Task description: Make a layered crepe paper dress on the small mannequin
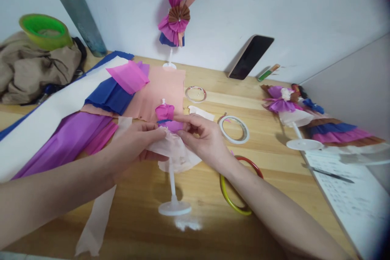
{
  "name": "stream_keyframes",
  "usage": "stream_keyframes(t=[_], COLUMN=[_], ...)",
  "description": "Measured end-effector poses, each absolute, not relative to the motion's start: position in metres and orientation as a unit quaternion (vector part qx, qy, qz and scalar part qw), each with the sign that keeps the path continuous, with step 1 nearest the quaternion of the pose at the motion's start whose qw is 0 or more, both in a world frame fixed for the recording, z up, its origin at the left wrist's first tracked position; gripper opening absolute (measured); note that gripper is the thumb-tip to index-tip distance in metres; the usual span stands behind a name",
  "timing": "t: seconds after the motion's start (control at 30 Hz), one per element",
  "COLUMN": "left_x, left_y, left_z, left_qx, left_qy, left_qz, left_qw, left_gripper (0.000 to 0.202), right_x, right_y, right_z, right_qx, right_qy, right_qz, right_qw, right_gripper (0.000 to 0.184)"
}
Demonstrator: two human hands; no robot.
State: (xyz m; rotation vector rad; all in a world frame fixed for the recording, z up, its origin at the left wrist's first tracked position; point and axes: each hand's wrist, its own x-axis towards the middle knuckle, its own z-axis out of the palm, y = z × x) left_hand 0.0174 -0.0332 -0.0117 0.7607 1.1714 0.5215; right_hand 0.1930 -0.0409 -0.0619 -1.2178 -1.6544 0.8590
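A small dress form on a white round-based stand (172, 178) stands upright in front of me. It wears a pink crepe paper top (165, 111) with a thin blue band at the waist and a white paper skirt (179, 152) below. My left hand (138, 140) is closed, pinching the upper edge of the white skirt from the left. From the right, my right hand (207, 136) pinches a strip of purple crepe paper (173, 126) just under the waist. The fingertips partly hide where the papers meet.
Crepe paper sheets (155, 85) lie behind and left. A finished paper dress (175, 24) stands at the wall; more paper dresses (283, 101) are at right. Tape rolls (248, 134), a yellow-red ring (225, 195), a phone (251, 57) and a bottle (83, 20) surround the work.
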Motion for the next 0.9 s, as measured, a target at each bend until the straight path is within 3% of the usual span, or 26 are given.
stream_keyframes(t=[0.43,0.67,0.9], left_x=[0.019,0.017,0.018], left_y=[-0.033,-0.033,-0.034], left_z=[-0.017,-0.021,-0.017], left_qx=[0.3,0.293,0.29], left_qy=[0.509,0.483,0.496], left_qz=[0.277,0.294,0.297], left_qw=[0.758,0.771,0.763], left_gripper=[0.01,0.009,0.01], right_x=[0.187,0.188,0.191], right_y=[-0.044,-0.05,-0.053], right_z=[-0.064,-0.062,-0.056], right_qx=[-0.467,-0.441,-0.434], right_qy=[-0.66,-0.637,-0.719], right_qz=[0.373,0.446,0.359], right_qw=[0.455,0.448,0.406], right_gripper=[0.023,0.031,0.036])
